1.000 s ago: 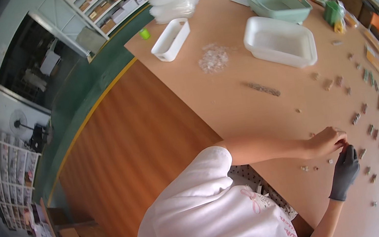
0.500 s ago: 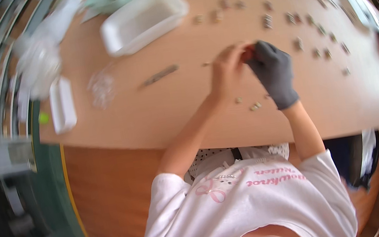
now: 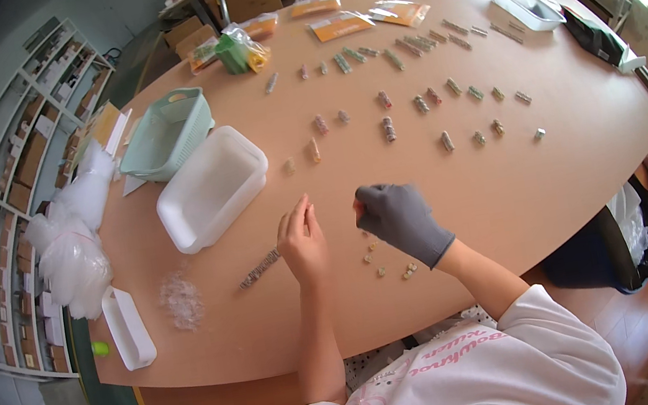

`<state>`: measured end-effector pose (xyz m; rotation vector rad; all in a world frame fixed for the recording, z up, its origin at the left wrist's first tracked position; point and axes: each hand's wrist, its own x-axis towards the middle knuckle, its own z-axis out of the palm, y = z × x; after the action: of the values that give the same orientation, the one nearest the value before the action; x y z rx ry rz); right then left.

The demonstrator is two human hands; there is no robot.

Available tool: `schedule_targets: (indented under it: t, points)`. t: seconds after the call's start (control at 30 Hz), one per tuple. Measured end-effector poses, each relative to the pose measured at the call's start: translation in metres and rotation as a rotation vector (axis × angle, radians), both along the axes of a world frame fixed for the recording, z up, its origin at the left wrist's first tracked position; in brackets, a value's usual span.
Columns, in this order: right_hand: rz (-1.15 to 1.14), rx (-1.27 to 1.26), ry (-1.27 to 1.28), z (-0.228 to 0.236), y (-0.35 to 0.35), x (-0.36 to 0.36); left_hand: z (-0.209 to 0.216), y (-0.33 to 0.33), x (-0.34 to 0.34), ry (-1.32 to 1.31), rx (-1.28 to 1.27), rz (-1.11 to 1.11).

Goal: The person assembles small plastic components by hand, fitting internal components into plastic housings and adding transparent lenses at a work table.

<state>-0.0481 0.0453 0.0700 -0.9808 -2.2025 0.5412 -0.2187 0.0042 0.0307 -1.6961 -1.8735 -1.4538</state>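
Observation:
My bare left hand [image 3: 303, 244] hovers over the near middle of the table, its fingers stretched out and nothing visible in them. Just right of it, my right hand [image 3: 403, 220], in a grey glove, is closed; a small reddish bit shows at its fingertips, and what it holds is hidden. A narrow dark patterned strip [image 3: 258, 270] lies beside my left hand. Below the gloved hand are several small pale-yellow pieces [image 3: 409, 271]. Farther off, short stacks of small patterned pieces [image 3: 389, 129] stand or lie in loose rows.
To the left are a white tub [image 3: 213, 188], a pale-green basket [image 3: 167, 134], a narrow white tray [image 3: 129, 328] and a heap of clear bits [image 3: 181, 302]. Clear plastic bags [image 3: 70, 260] hang over the left edge. Orange packets [image 3: 341, 26] and a clear tray [image 3: 526, 5] lie at the back.
My hands were together around something red and are now apart, the left one with its fingers extended. The view has tilted up, showing more of the table's far side and the room.

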Motion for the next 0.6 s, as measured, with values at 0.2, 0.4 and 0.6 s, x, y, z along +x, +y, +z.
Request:
schedule_targets:
  t: [0.2,0.4,0.6]
  points:
    - [0.262,-0.095,-0.109,-0.02,-0.01,-0.022,0.012,0.003,-0.006,-0.63,-0.169,-0.319]
    - [0.218,-0.188,-0.102,-0.011,0.012,0.011,0.0,0.016,0.002,-0.909,-0.311,-0.558]
    - [0.102,-0.351,0.233,-0.01,0.035,0.037,0.008,0.028,0.045,-0.063,-0.117,-0.522]
